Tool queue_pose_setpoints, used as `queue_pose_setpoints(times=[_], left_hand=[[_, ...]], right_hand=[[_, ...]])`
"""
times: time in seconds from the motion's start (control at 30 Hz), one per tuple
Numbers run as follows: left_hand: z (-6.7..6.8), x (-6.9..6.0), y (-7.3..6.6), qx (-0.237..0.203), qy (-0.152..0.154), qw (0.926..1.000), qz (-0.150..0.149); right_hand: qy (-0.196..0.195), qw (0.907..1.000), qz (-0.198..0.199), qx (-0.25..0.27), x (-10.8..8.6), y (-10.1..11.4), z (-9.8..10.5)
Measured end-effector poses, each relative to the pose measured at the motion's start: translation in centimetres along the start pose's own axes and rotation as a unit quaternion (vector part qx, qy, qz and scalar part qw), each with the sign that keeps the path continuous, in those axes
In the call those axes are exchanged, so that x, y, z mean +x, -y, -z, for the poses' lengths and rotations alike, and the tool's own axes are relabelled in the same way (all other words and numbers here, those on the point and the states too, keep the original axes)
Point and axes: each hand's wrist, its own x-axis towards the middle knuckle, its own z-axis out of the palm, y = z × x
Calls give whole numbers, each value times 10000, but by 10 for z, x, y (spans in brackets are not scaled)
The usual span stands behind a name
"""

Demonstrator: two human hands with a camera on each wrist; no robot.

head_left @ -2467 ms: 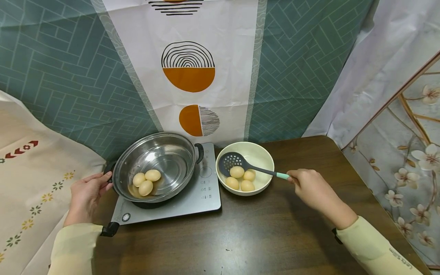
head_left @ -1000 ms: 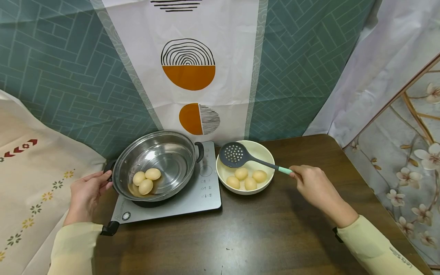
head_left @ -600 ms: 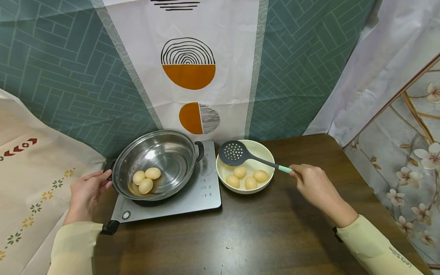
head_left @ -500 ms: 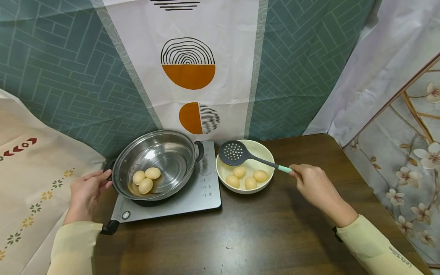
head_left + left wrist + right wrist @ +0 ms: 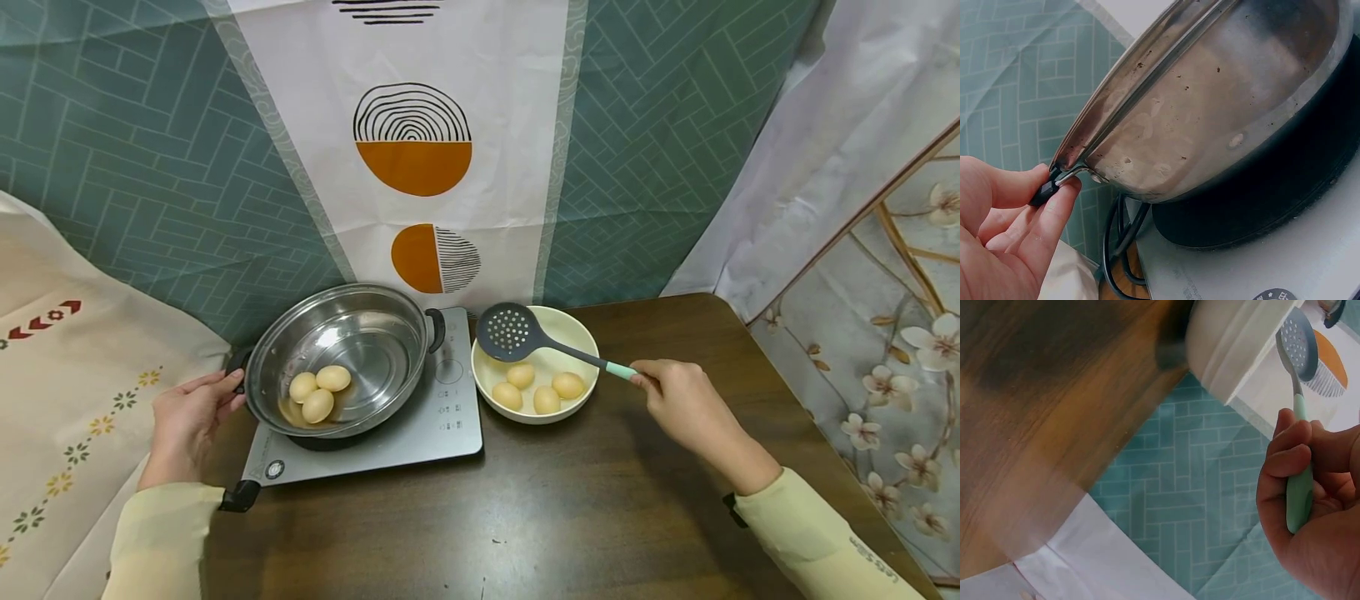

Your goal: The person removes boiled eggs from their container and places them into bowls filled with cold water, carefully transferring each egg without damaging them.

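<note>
1. Pinching the left black handle [image 5: 1043, 192] of the steel pan [image 5: 375, 358] with the left hand [image 5: 191, 414], pressing with the thumb from above and the fingers from below, leaving only the handle's thickness between.
2. Looking down at the pan on a silver hob [image 5: 405, 454], covering much of the hob's left and back parts and leaving the printed controls [image 5: 450, 408] showing on the right.
3. Seeing three eggs [image 5: 318, 407] in the pan, huddling together and touching on the near left side.
4. Gripping a slotted spoon [image 5: 528, 336] in the right hand [image 5: 671, 396], curling the fingers closely round the pale green end of the handle.
5. Holding the spoon's dark grey head over the back left of a cream bowl [image 5: 573, 337], overlapping the rim as seen from above; not telling whether touching that rim.
6. Seeing four eggs [image 5: 547, 400] inside the bowl, lying close together toward the front.
7. Finding the bowl just right of the hob, sitting on the dark wooden worktop [image 5: 600, 500].
8. Wearing pale yellow sleeves [image 5: 168, 525] on both arms, facing a green and white patterned cloth [image 5: 637, 167] hanging behind.
</note>
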Motion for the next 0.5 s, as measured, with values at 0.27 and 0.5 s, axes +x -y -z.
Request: queue_pose_setpoints(times=[0.27,0.5], left_hand=[[-1,0,-1,20,-40,10000,-22],[0,0,0,55,12,10000,-2]], right_hand=[[203,9987,-231,414,14,14,14],[170,9981,-146,574,32,41,22]])
